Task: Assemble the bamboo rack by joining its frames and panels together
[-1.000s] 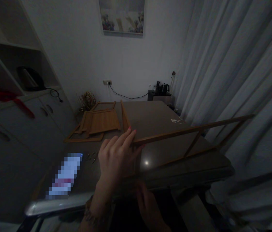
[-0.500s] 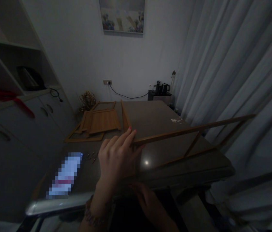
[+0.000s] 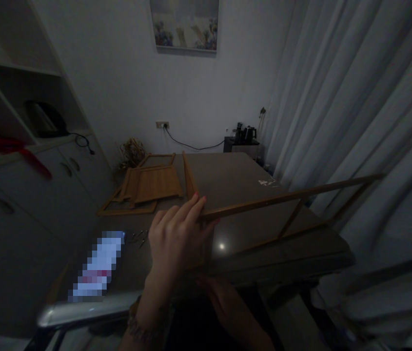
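My left hand [image 3: 174, 236] is closed over the near corner of a wooden frame [image 3: 260, 204], fingers on top and thumb along its right side. The frame stands on edge on the table, its crossbars reaching far right. A wooden slat [image 3: 190, 178] runs away from the same corner, beyond my fingertips. Lower down, at the table's near edge, my right hand [image 3: 227, 304] has bent fingers close together near the frame's lower part. Shadow hides what lies between those fingertips. Left of my left hand are small metal screws [image 3: 140, 238].
A lit phone [image 3: 98, 265], its screen blurred, lies at the near left of the table [image 3: 227, 168]. Behind are a stacked wooden panel [image 3: 156, 184] and further frames. White bits [image 3: 267, 183] lie at right. Cabinets [image 3: 26, 195] stand left, a curtain [image 3: 366, 97] right.
Almost nothing differs. The frame's far right end has shifted very slightly left, while both hands keep about the same places.
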